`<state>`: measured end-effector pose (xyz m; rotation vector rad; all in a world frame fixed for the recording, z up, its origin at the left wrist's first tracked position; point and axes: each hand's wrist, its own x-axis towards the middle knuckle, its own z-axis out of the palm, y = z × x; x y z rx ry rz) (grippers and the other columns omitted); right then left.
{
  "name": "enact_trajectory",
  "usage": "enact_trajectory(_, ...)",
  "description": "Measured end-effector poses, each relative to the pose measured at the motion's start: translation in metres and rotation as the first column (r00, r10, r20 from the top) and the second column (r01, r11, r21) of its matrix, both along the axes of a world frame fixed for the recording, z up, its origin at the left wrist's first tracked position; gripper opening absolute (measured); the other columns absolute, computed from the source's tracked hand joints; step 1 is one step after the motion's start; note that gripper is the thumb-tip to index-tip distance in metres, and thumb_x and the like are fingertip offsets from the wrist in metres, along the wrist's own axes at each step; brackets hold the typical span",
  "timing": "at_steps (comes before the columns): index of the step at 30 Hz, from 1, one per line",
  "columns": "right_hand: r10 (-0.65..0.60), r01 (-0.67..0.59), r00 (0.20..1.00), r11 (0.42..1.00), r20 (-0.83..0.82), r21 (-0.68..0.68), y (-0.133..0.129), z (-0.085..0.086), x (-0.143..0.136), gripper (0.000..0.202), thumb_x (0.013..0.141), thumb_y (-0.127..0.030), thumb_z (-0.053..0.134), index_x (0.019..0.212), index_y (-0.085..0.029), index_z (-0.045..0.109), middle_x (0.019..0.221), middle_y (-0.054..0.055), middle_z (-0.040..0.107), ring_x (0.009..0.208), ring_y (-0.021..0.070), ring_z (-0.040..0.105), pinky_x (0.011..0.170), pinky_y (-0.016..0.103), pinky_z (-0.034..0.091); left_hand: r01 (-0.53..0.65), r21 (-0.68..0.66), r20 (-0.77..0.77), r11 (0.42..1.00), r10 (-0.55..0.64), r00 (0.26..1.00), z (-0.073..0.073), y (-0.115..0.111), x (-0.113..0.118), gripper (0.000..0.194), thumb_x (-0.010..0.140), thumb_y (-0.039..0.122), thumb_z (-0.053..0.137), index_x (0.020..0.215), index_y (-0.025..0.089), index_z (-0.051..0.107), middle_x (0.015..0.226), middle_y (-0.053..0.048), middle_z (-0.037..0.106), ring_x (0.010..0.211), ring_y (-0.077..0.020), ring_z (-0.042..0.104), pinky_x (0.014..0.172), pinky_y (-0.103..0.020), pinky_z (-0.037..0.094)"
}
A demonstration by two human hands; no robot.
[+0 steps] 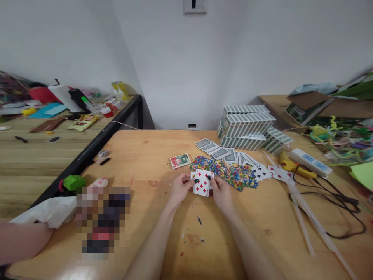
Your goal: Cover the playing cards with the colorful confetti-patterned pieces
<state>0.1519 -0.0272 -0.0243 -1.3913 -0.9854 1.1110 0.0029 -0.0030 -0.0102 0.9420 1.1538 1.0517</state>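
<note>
My left hand and my right hand pinch a small stack of playing cards from both sides, with a seven of diamonds facing up on top. Just beyond lies a green and red card box. Colourful patterned cards spread out behind and to the right of my hands. Grey-backed cards form a fanned row farther back. A few face-up cards continue the patterned spread on its right.
Striped boxes are stacked at the back right. A power strip, a yellow glue gun, cables and clear glue sticks lie right. At left are a green object, white tissue and another person's arm.
</note>
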Motion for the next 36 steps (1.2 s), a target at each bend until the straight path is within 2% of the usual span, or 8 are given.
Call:
enact_trajectory(3,-0.027,0.026,0.991,1.000,0.134,0.009,-0.0019,0.0009,0.0020,0.044,0.074,-0.053,0.049,0.046,-0.020,0.048,0.030,-0.004,0.042,0.030,0.0119,0.040,0.034,0.023,0.030,-0.021,0.008,-0.017,1.000,0.021,1.000,0.0008,-0.0006,0.0017,0.021,0.058,0.028,0.069,0.068,0.014,0.058,0.062,-0.001,0.063,0.054,-0.0127,0.058,0.050,-0.023,0.047)
enact_trajectory(5,0.001,-0.009,0.993,0.997,0.122,0.071,-0.0013,0.0024,0.0023,0.039,0.072,-0.051,0.054,0.048,-0.019,0.053,0.038,-0.002,0.051,0.037,0.0127,0.046,0.038,0.023,0.034,-0.045,0.014,-0.023,0.999,0.045,0.999,0.0006,-0.0006,0.0025,0.020,0.058,0.028,0.069,0.067,0.014,0.058,0.061,-0.001,0.063,0.054,-0.0128,0.058,0.050,-0.023,0.047)
enact_trajectory(8,0.070,-0.072,0.997,0.988,0.018,0.134,0.0015,0.0030,0.0015,0.025,0.066,-0.043,0.063,0.066,-0.019,0.064,0.062,0.001,0.065,0.055,0.0164,0.055,0.050,0.025,0.043,-0.063,0.004,-0.020,0.998,0.063,0.998,0.0005,-0.0001,0.0025,0.018,0.059,0.028,0.068,0.068,0.015,0.059,0.062,-0.002,0.064,0.056,-0.0140,0.059,0.052,-0.024,0.049)
enact_trajectory(12,0.107,-0.099,0.990,0.992,-0.095,0.080,0.0049,-0.0018,0.0014,0.024,0.065,-0.039,0.065,0.077,-0.018,0.068,0.075,0.005,0.069,0.063,0.0192,0.060,0.059,0.030,0.047,-0.067,-0.013,-0.007,0.998,0.067,0.998,0.0018,0.0002,0.0012,0.019,0.062,0.032,0.066,0.068,0.014,0.062,0.065,-0.003,0.066,0.057,-0.0160,0.061,0.055,-0.028,0.050)
enact_trajectory(15,0.095,-0.090,0.990,0.994,-0.108,0.056,0.0054,-0.0043,0.0021,0.024,0.065,-0.039,0.066,0.078,-0.018,0.068,0.076,0.005,0.070,0.062,0.0198,0.061,0.059,0.032,0.048,-0.053,-0.023,0.021,0.998,0.053,0.998,0.0036,0.0003,0.0007,0.023,0.066,0.037,0.061,0.070,0.014,0.063,0.068,-0.004,0.067,0.059,-0.0172,0.061,0.056,-0.031,0.051)
enact_trajectory(21,0.127,-0.121,0.983,0.991,-0.134,0.051,0.0041,0.0007,0.0029,0.024,0.064,-0.038,0.067,0.075,-0.017,0.067,0.074,0.005,0.070,0.061,0.0196,0.061,0.058,0.031,0.048,-0.044,-0.033,-0.028,0.998,0.043,0.999,0.0055,0.0002,-0.0002,0.018,0.058,0.026,0.069,0.071,0.014,0.066,0.068,-0.004,0.067,0.060,-0.0165,0.061,0.055,-0.027,0.051)
enact_trajectory(28,0.200,-0.208,0.951,0.978,-0.235,-0.010,0.0045,0.0014,0.0057,0.029,0.063,-0.042,0.067,0.078,-0.017,0.067,0.073,0.004,0.070,0.063,0.0199,0.062,0.060,0.031,0.048,-0.020,-0.103,0.026,0.995,0.023,0.999,0.0034,-0.0001,-0.0025,0.020,0.057,0.024,0.071,0.073,0.013,0.066,0.070,-0.005,0.068,0.060,-0.0162,0.062,0.058,-0.029,0.052)
enact_trajectory(36,0.181,-0.193,0.958,0.981,-0.220,-0.033,0.0049,0.0033,0.0047,0.029,0.062,-0.041,0.068,0.078,-0.016,0.066,0.074,0.005,0.071,0.063,0.0191,0.063,0.061,0.029,0.048,0.013,-0.133,0.104,0.991,0.001,0.995,0.0046,-0.0002,-0.0014,0.023,0.059,0.024,0.070,0.078,0.011,0.067,0.075,-0.007,0.070,0.063,-0.0170,0.063,0.064,-0.031,0.052)
